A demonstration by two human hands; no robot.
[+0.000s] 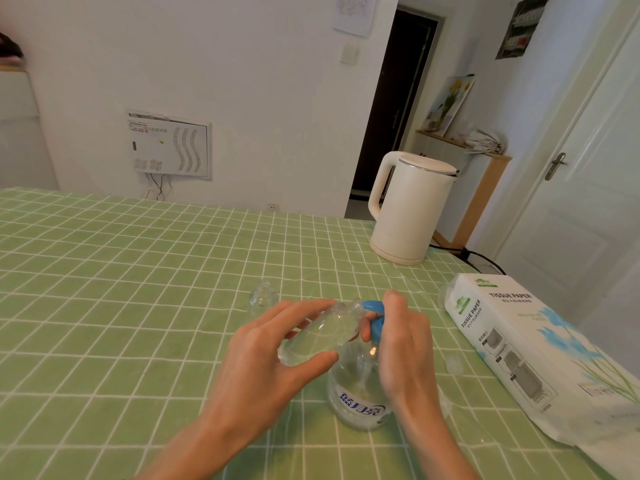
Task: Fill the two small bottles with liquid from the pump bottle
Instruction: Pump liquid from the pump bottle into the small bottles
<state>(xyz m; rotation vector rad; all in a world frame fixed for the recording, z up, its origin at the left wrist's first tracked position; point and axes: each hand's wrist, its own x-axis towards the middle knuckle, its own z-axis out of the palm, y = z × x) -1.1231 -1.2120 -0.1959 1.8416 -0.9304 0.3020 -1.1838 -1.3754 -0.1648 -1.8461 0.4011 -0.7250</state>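
Clear plastic fills your left hand (263,355): it grips one small bottle (318,336), tilted, with its mouth at the blue nozzle (372,305) of the pump bottle (360,400) in the lower centre of the frame. Your right hand (401,337) holds the pump head, fingers curled around it. The second small bottle (262,299) stands upright on the green table (138,271), just above your left hand.
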